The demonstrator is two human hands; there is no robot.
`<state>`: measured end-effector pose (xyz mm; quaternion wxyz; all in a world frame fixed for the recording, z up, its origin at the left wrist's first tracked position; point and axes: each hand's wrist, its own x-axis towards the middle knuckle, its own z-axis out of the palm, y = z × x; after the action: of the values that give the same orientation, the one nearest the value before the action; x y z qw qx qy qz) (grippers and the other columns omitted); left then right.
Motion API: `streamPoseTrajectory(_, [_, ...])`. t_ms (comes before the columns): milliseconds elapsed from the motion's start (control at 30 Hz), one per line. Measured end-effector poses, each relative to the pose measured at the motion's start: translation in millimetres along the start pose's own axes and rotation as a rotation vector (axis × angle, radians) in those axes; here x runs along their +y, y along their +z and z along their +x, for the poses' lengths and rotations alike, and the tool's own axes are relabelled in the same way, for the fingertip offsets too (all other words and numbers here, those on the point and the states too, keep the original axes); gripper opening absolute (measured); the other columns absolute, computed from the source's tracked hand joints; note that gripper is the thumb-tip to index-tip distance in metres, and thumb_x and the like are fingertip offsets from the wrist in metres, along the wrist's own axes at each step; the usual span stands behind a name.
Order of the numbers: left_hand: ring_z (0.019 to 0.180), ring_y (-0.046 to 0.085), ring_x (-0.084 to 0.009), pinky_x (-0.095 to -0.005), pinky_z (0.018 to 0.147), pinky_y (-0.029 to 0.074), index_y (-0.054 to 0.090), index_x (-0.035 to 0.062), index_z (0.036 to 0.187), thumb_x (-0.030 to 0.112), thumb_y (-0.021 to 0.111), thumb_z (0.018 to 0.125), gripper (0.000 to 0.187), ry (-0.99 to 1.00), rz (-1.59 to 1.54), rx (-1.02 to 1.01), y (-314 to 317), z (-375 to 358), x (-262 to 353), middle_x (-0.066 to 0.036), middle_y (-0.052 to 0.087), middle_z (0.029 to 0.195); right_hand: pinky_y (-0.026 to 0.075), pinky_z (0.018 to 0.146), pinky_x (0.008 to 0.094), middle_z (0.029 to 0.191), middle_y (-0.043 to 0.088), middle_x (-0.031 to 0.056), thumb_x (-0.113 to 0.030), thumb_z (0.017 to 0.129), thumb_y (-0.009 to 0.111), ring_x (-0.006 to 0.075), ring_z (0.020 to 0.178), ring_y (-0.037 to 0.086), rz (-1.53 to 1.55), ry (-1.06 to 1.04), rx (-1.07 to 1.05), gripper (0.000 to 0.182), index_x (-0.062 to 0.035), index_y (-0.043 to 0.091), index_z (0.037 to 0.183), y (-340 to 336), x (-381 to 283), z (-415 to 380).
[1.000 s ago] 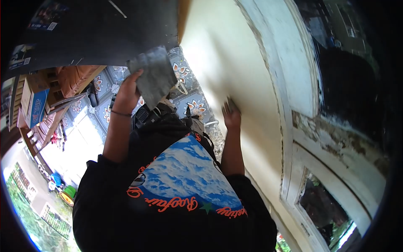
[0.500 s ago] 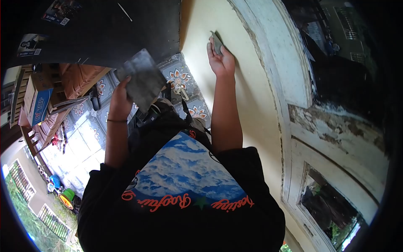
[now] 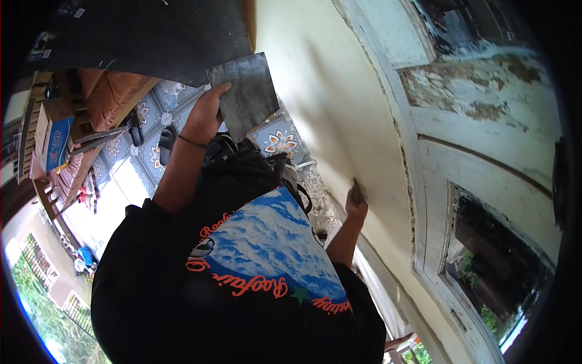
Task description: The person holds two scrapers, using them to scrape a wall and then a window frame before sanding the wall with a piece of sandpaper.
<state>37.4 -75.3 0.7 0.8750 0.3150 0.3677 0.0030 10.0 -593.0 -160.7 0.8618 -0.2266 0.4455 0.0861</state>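
My left hand (image 3: 206, 115) grips a flat, dark grey rectangular sheet (image 3: 250, 94) by its left edge, thumb on top. The sheet has a smudged, slightly shiny surface and is held out in front of my body, near the cream wall (image 3: 339, 109). Lower down on the right, my right hand (image 3: 356, 209) is closed round a small, thin grey piece (image 3: 357, 193) at the wall's surface. What this piece is made of cannot be made out. A soft shadow falls on the wall above that hand.
A black board (image 3: 151, 42) stands at the upper left. Behind it are a wooden bench (image 3: 112, 100) and a cardboard box (image 3: 56, 136). Patterned tiles (image 3: 282, 142) cover the floor, with dark slippers (image 3: 134, 128) on them. A peeling white window frame (image 3: 430, 206) borders the wall.
My right hand has moved down along the wall towards my body with the small grey piece. The left hand has shifted right and slightly up with the sheet. The view has turned somewhat.
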Motion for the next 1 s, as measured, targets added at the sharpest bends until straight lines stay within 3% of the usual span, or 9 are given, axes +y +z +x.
streamPoseTrajectory(67, [0.091, 0.053, -0.0173, -0.0289, 0.08, 0.042, 0.049, -0.0013, 0.103, 0.016, 0.049, 0.082, 0.027, -0.008, 0.024, 0.067, -8, 2, 4, -0.008, 0.055, 0.099, 0.041, 0.087, 0.0422, 0.106, 0.054, 0.0168, -0.008, 0.086, 0.029, 0.0298, 0.1, 0.052, -0.077, -0.133, 0.41, 0.031, 0.0031, 0.048, 0.108, -2, -15, -21])
streamPoseTrajectory(200, [0.092, 0.053, -0.0167, -0.0285, 0.081, 0.042, 0.049, -0.0007, 0.103, 0.017, 0.049, 0.082, 0.028, -0.021, 0.013, 0.124, -17, 9, 28, -0.008, 0.055, 0.098, 0.045, 0.082, 0.0416, 0.104, 0.056, 0.0156, -0.009, 0.086, 0.029, 0.026, 0.097, 0.054, -0.103, -0.18, 0.468, 0.03, 0.0018, 0.05, 0.105, 12, 0, -11])
streamPoseTrajectory(333, [0.09, 0.053, -0.0161, -0.0287, 0.079, 0.042, 0.051, 0.0001, 0.102, 0.017, 0.049, 0.081, 0.027, 0.015, -0.064, 0.107, -41, 29, 53, -0.007, 0.055, 0.097, 0.045, 0.084, 0.0364, 0.109, 0.053, 0.0148, -0.012, 0.087, 0.033, 0.0255, 0.098, 0.053, -0.35, 0.002, 0.013, 0.03, 0.0025, 0.047, 0.109, 82, 64, 28])
streamPoseTrajectory(467, [0.092, 0.054, -0.0186, -0.029, 0.082, 0.043, 0.048, -0.0011, 0.104, 0.016, 0.049, 0.082, 0.028, 0.229, 0.218, 0.174, -55, 20, 85, -0.008, 0.055, 0.099, 0.043, 0.085, 0.0362, 0.112, 0.05, 0.0119, -0.013, 0.086, 0.033, 0.0233, 0.1, 0.05, -1.577, -0.451, -0.372, 0.032, -0.004, 0.047, 0.113, 157, 152, 126])
streamPoseTrajectory(533, [0.093, 0.053, -0.0182, -0.0288, 0.083, 0.042, 0.049, -0.0007, 0.104, 0.016, 0.049, 0.082, 0.027, 0.206, 0.026, 0.196, -71, 22, 96, -0.008, 0.055, 0.1, 0.044, 0.083, 0.0387, 0.111, 0.047, 0.0126, -0.009, 0.084, 0.029, 0.0271, 0.101, 0.05, -0.41, -0.005, -0.018, 0.033, -0.0003, 0.044, 0.113, 285, 223, 91])
streamPoseTrajectory(667, [0.09, 0.053, -0.0171, -0.0289, 0.077, 0.042, 0.051, 0.0013, 0.101, 0.016, 0.049, 0.081, 0.025, 0.415, 0.193, 0.239, -142, 33, 82, -0.006, 0.056, 0.094, 0.045, 0.084, 0.0411, 0.109, 0.044, 0.0191, -0.005, 0.083, 0.026, 0.0294, 0.104, 0.048, -0.476, 0.005, -0.163, 0.035, 0.0068, 0.032, 0.116, 430, 299, 69])
streamPoseTrajectory(733, [0.091, 0.053, -0.0179, -0.028, 0.076, 0.044, 0.05, 0.0002, 0.102, 0.015, 0.048, 0.082, 0.025, 0.216, -0.228, 0.202, -119, 11, 100, -0.007, 0.056, 0.095, 0.044, 0.086, 0.0423, 0.109, 0.044, 0.0202, -0.004, 0.085, 0.027, 0.0306, 0.107, 0.045, -0.457, 0.043, -0.376, 0.034, 0.0063, 0.028, 0.117, 479, 311, 51])
streamPoseTrajectory(800, [0.09, 0.054, -0.0183, -0.0271, 0.076, 0.044, 0.05, 0.0, 0.102, 0.015, 0.049, 0.081, 0.026, 0.417, 0.178, 0.218, -128, 13, 86, -0.008, 0.056, 0.096, 0.043, 0.088, 0.0418, 0.11, 0.044, 0.0201, -0.005, 0.086, 0.027, 0.03, 0.107, 0.045, -0.279, 0.157, -0.405, 0.033, 0.006, 0.028, 0.117, 503, 305, 30])
streamPoseTrajectory(1000, [0.088, 0.055, -0.0173, -0.0275, 0.076, 0.043, 0.052, 0.0007, 0.098, 0.016, 0.05, 0.081, 0.024, 0.148, -0.117, 0.168, -59, -5, 73, -0.007, 0.056, 0.094, 0.04, 0.092, 0.038, 0.117, 0.043, 0.019, -0.006, 0.087, 0.028, 0.0249, 0.108, 0.045, 0.03, 0.293, -0.51, 0.031, 0.004, 0.03, 0.117, 420, 245, 17])
